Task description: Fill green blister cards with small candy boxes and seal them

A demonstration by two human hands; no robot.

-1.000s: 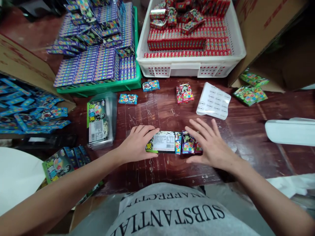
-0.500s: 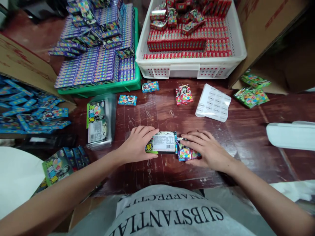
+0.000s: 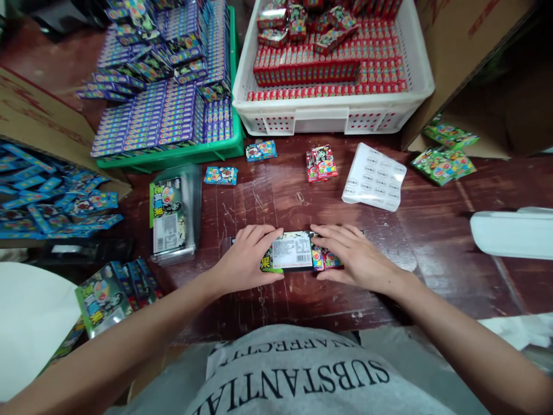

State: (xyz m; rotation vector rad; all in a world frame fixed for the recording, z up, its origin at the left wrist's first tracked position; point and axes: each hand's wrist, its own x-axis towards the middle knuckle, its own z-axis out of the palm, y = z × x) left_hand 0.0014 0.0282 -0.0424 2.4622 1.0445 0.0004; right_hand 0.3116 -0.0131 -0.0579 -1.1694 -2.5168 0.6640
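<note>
My left hand [image 3: 244, 262] is closed around the left end of a flat black and green printed packet [image 3: 292, 252] with a white barcode label. My right hand [image 3: 356, 259] is closed over a small purple box [image 3: 318, 259] and a small red box [image 3: 332, 260], pressed against the packet's right end. The fingers hide part of both boxes. Beyond my hands lie two blue packets [image 3: 261, 151] and a few red boxes [image 3: 322, 163]. To the left lies a stack of printed cards in clear sleeves [image 3: 168, 216].
A green crate [image 3: 216, 151] of purple boxes and a white crate [image 3: 332, 109] of red boxes stand at the back. A sticker sheet [image 3: 375, 177] and green packets [image 3: 443, 165] lie to the right. Blue packets [image 3: 56, 190] and filled packs [image 3: 103, 294] are on the left.
My right hand has pushed the purple and red boxes left and slightly away, in line with and up against the packet. Less of the purple box shows now.
</note>
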